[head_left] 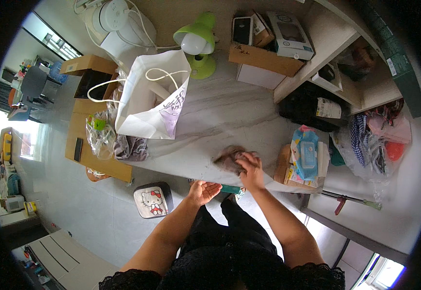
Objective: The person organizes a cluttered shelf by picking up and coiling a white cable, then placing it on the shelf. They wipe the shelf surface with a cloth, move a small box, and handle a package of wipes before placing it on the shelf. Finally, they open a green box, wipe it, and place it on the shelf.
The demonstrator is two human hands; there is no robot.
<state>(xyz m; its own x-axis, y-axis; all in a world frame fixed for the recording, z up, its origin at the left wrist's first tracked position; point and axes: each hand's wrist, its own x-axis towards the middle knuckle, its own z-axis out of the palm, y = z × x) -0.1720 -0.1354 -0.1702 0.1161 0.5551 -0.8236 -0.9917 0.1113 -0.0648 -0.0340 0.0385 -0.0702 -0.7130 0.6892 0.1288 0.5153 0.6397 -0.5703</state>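
Note:
My right hand (pixel 250 170) is closed on a crumpled brownish cloth (pixel 230 158), which lies against the grey marble-patterned tabletop (pixel 198 145) near its front edge. A few dark specks dot the surface left of the cloth. Just below that edge, my left hand (pixel 204 192) is held palm up and slightly cupped, with its fingers stretched toward the right. Nothing shows in its palm. Past its fingertips a flat green thing (pixel 231 189) is partly visible under the table edge; I cannot tell what it is.
A white paper bag (pixel 140 116) stands on the table's left, with a green lamp (pixel 198 48) behind it. At right are a blue wipes pack (pixel 306 154), a black bag (pixel 307 106) and a carton of boxes (pixel 263 60). A cartoon-cat stool (pixel 153 200) sits on the floor.

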